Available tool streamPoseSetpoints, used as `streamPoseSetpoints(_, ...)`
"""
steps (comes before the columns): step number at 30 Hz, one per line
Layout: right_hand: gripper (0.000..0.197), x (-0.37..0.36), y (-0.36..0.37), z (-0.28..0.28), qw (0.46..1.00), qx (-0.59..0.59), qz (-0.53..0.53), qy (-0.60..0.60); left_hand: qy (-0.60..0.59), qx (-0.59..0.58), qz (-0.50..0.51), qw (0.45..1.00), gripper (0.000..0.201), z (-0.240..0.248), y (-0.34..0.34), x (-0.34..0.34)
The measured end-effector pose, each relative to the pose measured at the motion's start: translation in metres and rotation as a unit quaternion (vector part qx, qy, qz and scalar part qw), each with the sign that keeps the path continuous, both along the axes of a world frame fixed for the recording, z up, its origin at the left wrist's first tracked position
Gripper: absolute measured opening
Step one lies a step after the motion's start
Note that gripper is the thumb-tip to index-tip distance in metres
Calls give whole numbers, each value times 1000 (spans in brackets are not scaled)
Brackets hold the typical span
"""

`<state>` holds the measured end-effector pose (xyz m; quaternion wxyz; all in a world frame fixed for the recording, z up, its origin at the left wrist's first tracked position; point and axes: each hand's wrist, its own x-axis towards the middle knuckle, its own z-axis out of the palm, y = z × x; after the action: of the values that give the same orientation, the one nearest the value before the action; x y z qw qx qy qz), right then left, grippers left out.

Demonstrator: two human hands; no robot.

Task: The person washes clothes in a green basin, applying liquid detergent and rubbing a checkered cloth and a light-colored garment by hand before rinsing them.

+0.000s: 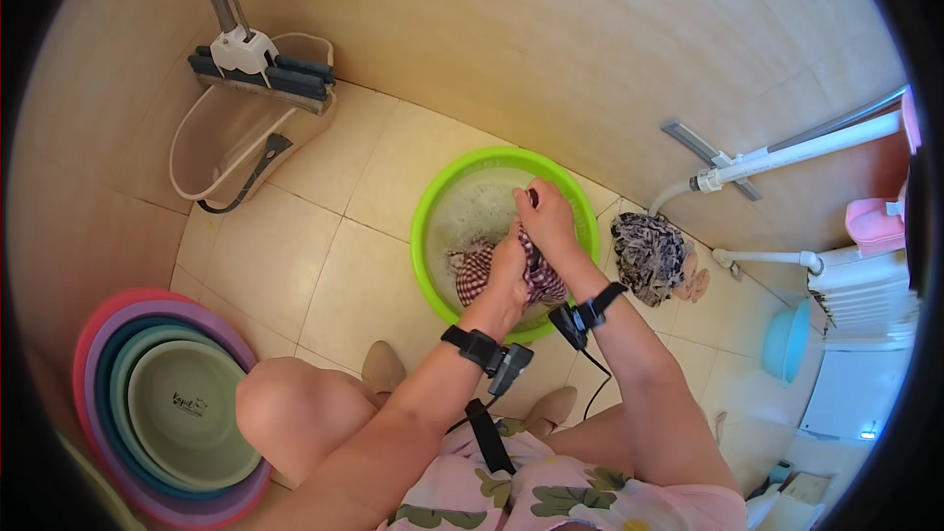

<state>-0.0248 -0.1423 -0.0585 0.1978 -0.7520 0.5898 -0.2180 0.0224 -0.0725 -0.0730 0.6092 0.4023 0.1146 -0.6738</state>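
Observation:
A bright green basin point(425, 280) with soapy water stands on the floor in front of me. In it lies a dark red and white checked cloth point(475, 269), partly in the water and partly bunched up in my hands. My left hand point(507, 270) is closed round the cloth near the basin's middle. Just above and to the right, my right hand point(551, 221) is closed on another part of the same cloth, and a dark bit of it shows at the fist. Both hands are close together over the basin. The cloth's kind of garment cannot be made out.
A heap of black and white patterned cloth point(649, 258) lies right of the basin. Nested bowls point(87, 354) stand at the lower left. A mop point(246, 54) rests over a beige bucket point(182, 172) at the far left. White pipes point(846, 146) and a blue basin point(785, 344) are at the right.

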Motion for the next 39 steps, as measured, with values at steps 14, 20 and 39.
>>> streamPoseSetpoints(14,24,26,84,32,953,-10,228,-199,216,-332,-187,899,42,-75,11,81)
streamPoseSetpoints(20,28,-49,-29,-16,991,129,-1,-26,-79,-29,-168,982,54,29,-7,16)
streamPoseSetpoints(39,37,-125,-9,43,859,352,138,-344,-325,-199,-146,913,38,37,-3,94)
